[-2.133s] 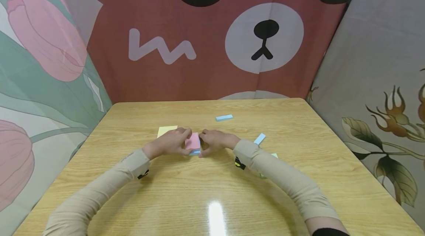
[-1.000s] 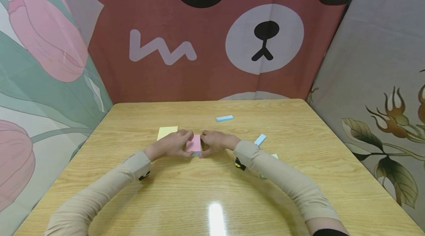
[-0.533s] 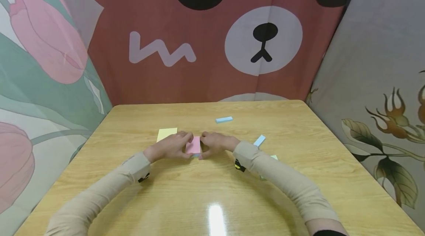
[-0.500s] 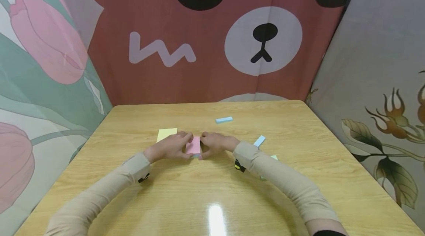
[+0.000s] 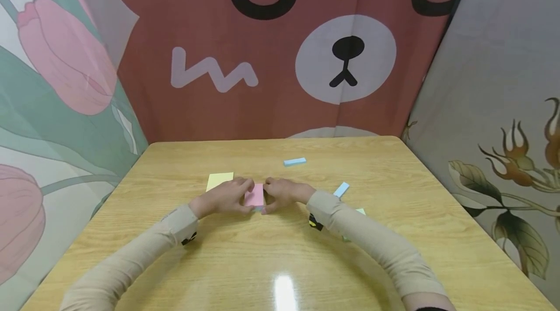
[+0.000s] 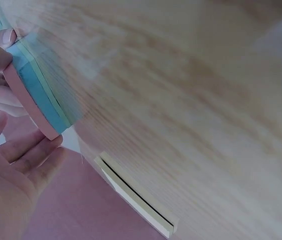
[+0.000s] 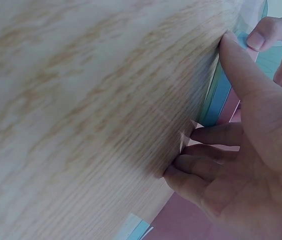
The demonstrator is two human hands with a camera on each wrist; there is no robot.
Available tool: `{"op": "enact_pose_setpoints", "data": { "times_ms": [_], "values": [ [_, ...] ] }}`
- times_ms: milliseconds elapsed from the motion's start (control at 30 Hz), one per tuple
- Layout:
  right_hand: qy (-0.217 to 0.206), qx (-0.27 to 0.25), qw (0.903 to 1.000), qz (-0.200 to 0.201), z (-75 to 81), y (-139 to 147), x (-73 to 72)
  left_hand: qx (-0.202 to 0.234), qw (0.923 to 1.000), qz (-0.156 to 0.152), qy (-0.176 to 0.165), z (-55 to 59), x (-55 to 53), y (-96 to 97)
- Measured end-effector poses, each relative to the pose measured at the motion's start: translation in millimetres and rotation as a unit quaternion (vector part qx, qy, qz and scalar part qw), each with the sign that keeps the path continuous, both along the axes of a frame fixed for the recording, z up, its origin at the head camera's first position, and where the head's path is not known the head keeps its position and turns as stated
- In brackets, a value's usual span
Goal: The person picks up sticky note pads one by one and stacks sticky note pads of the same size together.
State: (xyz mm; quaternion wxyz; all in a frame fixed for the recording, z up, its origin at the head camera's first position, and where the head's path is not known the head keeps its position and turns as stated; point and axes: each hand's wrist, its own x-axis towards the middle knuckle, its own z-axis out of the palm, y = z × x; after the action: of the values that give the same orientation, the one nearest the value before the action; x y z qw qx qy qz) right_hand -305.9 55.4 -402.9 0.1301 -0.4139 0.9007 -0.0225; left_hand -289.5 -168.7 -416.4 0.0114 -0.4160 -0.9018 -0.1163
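Observation:
A small stack of sticky note pads lies on the table between my hands, with a pink pad (image 5: 254,196) on top. The left wrist view shows a blue layer (image 6: 37,85) under the pink one and a thin pale green layer at the bottom. My left hand (image 5: 225,197) grips the stack's left side, thumb at the near edge and fingers at the far edge. On the other side my right hand (image 5: 284,193) holds it the same way, its thumb (image 7: 243,65) along the layers' edge. The hands partly hide the stack's sides.
Behind my left hand lies a yellow pad (image 5: 219,179). One narrow blue strip pad (image 5: 295,162) sits farther back, another blue strip pad (image 5: 341,190) to the right. My right sleeve (image 5: 372,238) partly covers a pale green pad (image 5: 360,211). Printed curtains border the wooden table (image 5: 227,262).
The pink pad has shifted slightly so less blue shows at its right and near edges; the stack looks more even. Both hands keep their hold. The head view has tilted up slightly.

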Motion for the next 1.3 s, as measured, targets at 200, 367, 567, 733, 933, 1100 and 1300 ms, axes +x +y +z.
{"op": "enact_pose_setpoints", "data": {
  "times_ms": [200, 367, 567, 733, 933, 1100, 1300],
  "values": [
    [0.0, 0.001, 1.0, -0.002, -0.4, -0.2, 0.4, 0.001, 1.0, -0.002, 0.001, 2.2, 1.3, -0.2],
    [-0.001, 0.002, 1.0, -0.003, -0.4, -0.8, 1.7, 0.005, 1.0, -0.006, 0.0, 2.0, 2.7, -0.7],
    [-0.002, 0.003, 1.0, -0.003, -1.9, -0.7, 1.9, 0.004, 1.0, -0.002, -0.008, 1.4, 3.0, -1.3],
    [-0.001, 0.005, 1.0, -0.005, -2.7, -0.7, 1.7, -0.002, 1.0, 0.003, -0.005, 1.0, 2.8, -1.4],
    [-0.004, 0.011, 0.9999, -0.007, -2.2, -2.6, 1.1, 0.009, 0.9999, -0.003, -0.011, 0.9, 4.4, -2.3],
    [-0.009, 0.015, 0.9998, -0.003, -0.1, -3.9, 0.3, 0.004, 1.0, -0.002, -0.009, -0.5, 4.2, -3.5],
    [-0.005, 0.009, 0.9999, 0.005, -0.3, -1.9, -2.0, 0.004, 1.0, -0.001, -0.004, 1.7, 3.3, -3.0]
  ]
}}
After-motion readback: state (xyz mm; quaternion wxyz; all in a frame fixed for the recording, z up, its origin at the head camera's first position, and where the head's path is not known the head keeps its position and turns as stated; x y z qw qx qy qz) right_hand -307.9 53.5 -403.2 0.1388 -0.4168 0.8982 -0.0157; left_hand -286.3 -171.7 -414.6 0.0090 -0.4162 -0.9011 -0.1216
